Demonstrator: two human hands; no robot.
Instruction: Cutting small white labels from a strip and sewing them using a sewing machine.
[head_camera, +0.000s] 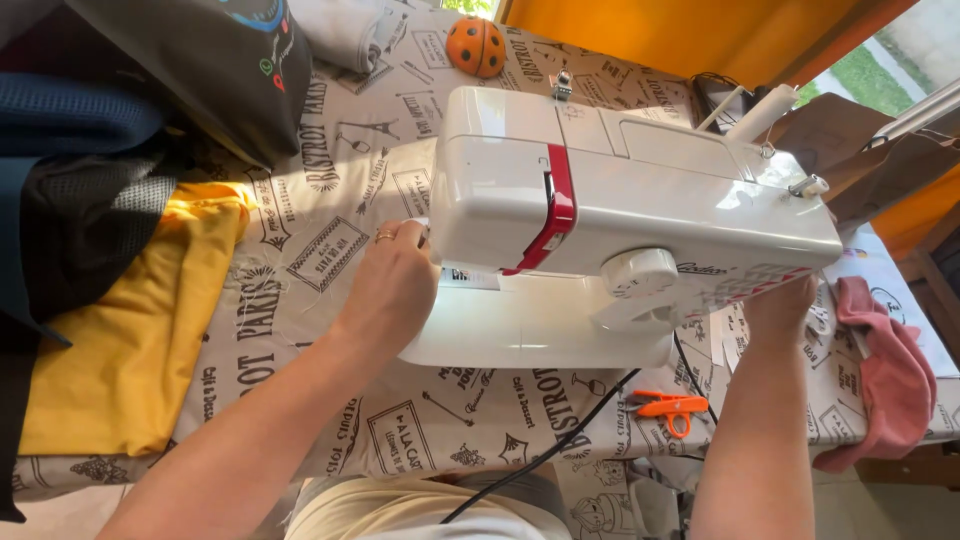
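Centrally, a white sewing machine (620, 210) with a red stripe is standing on the bench (330, 250), which is wearing a grey printed cloth. The left hand (392, 285) is reaching in at the machine's needle end, fingers curled and pressing against the white body near the free arm; whether it is gripping anything there cannot be told, since the machine's head is hiding the fingertips. The right hand (785, 300) is sitting at the machine's opposite end, by the handwheel side, and the housing is covering most of it, so its grip cannot be told either. A round dial (638, 272) is facing the camera between the two hands. A black cord (560, 440) is running from under the machine toward the person. Orange snips (672, 408) are lying on the cloth just left of the right forearm. Yellow fabric (130, 330) is lying well to the left, beside dark garments (90, 150). A pink cloth (885, 370) is draping over the bench's right edge, and an orange ladybird-shaped object (476, 46) is resting beyond the machine.
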